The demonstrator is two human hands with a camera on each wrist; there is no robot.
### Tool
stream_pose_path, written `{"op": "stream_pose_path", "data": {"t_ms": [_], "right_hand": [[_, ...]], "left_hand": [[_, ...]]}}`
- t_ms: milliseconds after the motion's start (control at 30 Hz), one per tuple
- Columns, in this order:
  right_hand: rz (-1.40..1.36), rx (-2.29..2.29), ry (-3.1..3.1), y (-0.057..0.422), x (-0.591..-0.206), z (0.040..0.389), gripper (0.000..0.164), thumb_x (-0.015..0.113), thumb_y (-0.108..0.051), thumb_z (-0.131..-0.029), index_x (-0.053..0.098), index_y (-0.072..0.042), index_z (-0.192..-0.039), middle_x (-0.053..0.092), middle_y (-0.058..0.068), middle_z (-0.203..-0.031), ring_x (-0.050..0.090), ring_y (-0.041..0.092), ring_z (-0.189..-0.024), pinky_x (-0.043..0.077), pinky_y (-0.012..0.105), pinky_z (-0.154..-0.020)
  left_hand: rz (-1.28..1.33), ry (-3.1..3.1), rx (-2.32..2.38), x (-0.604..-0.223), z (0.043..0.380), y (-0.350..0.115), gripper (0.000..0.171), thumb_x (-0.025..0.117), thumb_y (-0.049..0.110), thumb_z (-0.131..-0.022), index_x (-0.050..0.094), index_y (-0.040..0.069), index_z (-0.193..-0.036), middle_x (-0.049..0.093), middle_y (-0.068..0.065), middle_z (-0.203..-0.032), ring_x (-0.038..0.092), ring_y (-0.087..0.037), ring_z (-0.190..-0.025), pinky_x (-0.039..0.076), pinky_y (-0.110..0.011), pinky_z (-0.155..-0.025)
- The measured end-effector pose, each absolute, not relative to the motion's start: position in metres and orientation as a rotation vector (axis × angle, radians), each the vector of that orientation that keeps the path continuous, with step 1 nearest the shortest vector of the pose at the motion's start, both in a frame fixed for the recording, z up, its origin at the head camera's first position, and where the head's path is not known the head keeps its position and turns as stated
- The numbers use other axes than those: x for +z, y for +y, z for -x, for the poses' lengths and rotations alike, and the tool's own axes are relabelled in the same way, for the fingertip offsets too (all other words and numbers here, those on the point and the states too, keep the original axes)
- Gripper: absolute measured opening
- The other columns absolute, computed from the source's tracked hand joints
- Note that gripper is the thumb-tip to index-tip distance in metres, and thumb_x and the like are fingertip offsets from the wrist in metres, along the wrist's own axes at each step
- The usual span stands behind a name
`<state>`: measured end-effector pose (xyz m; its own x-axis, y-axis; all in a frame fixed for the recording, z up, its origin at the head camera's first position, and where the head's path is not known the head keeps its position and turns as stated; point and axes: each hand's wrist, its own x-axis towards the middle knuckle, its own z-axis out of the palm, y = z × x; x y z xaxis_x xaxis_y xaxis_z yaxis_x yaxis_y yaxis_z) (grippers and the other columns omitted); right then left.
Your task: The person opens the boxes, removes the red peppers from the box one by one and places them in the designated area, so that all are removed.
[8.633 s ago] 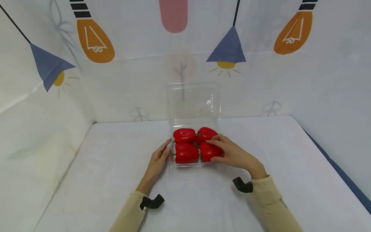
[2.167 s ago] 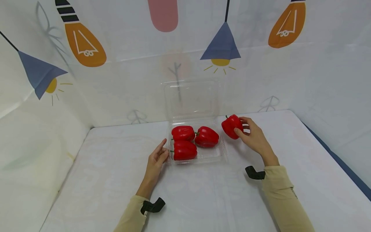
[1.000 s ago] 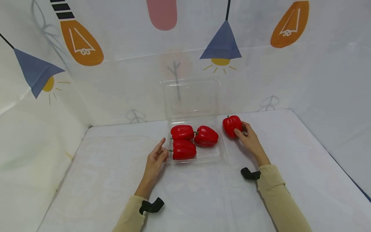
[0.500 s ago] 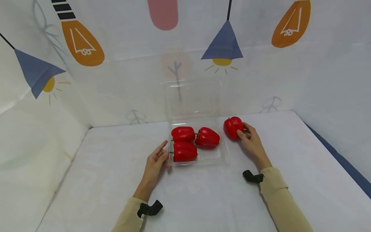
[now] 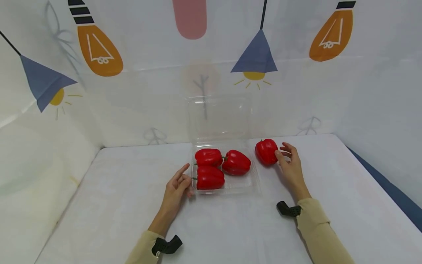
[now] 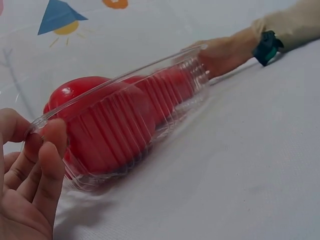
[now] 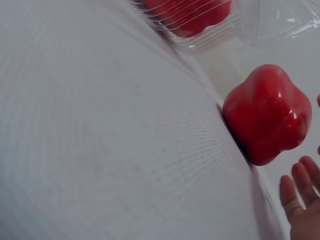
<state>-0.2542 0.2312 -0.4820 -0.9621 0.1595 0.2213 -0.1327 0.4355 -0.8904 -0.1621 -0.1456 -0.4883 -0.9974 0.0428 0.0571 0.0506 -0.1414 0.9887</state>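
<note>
A red bell pepper (image 5: 266,151) stands on the table right of the clear plastic clamshell container (image 5: 242,187), its green stem up. My right hand (image 5: 291,165) is beside that pepper with fingers spread; in the right wrist view a gap shows between the fingertips (image 7: 286,186) and the pepper (image 7: 267,115). My left hand (image 5: 175,189) is at the container's left side. In the left wrist view the left hand (image 6: 32,180) pinches the container's rim at a corner. Three red bell peppers lie inside: back left (image 5: 208,157), front left (image 5: 210,178) and right (image 5: 236,162).
The container's lid (image 5: 219,117) stands raised at the back, close to the printed cloth wall (image 5: 148,99). The container's front right section holds no pepper. A white cloth covers the table (image 5: 217,231). Black wrist cameras (image 5: 167,245) sit on both forearms.
My right hand took the front right bell pepper out of the container, set it on the table to the right, and has just let go. My left hand stayed at the container's left edge.
</note>
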Motion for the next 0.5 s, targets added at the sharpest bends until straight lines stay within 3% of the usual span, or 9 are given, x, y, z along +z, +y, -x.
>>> {"op": "stream_pose_path", "data": {"t_ms": [100, 233, 400, 500], "right_hand": [[0.013, 1.542, -2.291, 0.228, -0.474, 0.254, 0.050, 0.052, -0.029, -0.096, 0.038, -0.014, -0.141, 0.048, 0.010, -0.135, 0.046, 0.020, -0.117, 0.039, 0.013, -0.084], [-0.061, 1.521, -2.207, 0.217, -0.452, 0.242, 0.042, 0.054, -0.013, -0.095, 0.044, -0.004, -0.134, 0.052, 0.012, -0.126, 0.048, 0.022, -0.113, 0.039, 0.014, -0.083], [-0.178, 1.496, -2.186, 0.207, -0.435, 0.234, 0.037, 0.055, -0.005, -0.092, 0.048, 0.003, -0.128, 0.054, -0.006, -0.115, 0.050, 0.020, -0.108, 0.041, 0.012, -0.078], [-0.237, 1.479, -2.186, 0.203, -0.430, 0.234, 0.033, 0.054, -0.004, -0.092, 0.051, 0.005, -0.124, 0.058, 0.003, -0.114, 0.051, 0.011, -0.105, 0.040, 0.012, -0.079]], "left_hand": [[0.115, -2.051, -2.377, -0.487, 0.164, -0.146, 0.053, 0.056, 0.016, -0.095, 0.036, 0.016, -0.145, 0.055, 0.002, -0.082, 0.052, -0.007, -0.058, 0.049, -0.018, -0.054], [0.091, -2.026, -2.433, -0.486, 0.164, -0.144, 0.056, 0.055, 0.012, -0.095, 0.034, 0.017, -0.146, 0.056, 0.001, -0.084, 0.059, -0.009, -0.057, 0.049, -0.018, -0.051], [0.093, -2.019, -2.460, -0.485, 0.162, -0.142, 0.058, 0.054, 0.012, -0.095, 0.030, 0.015, -0.148, 0.056, 0.000, -0.086, 0.066, -0.010, -0.060, 0.050, -0.017, -0.051], [0.104, -2.015, -2.462, -0.484, 0.163, -0.145, 0.058, 0.055, 0.012, -0.095, 0.030, 0.013, -0.148, 0.056, 0.002, -0.085, 0.065, -0.009, -0.059, 0.050, -0.017, -0.050]]}}
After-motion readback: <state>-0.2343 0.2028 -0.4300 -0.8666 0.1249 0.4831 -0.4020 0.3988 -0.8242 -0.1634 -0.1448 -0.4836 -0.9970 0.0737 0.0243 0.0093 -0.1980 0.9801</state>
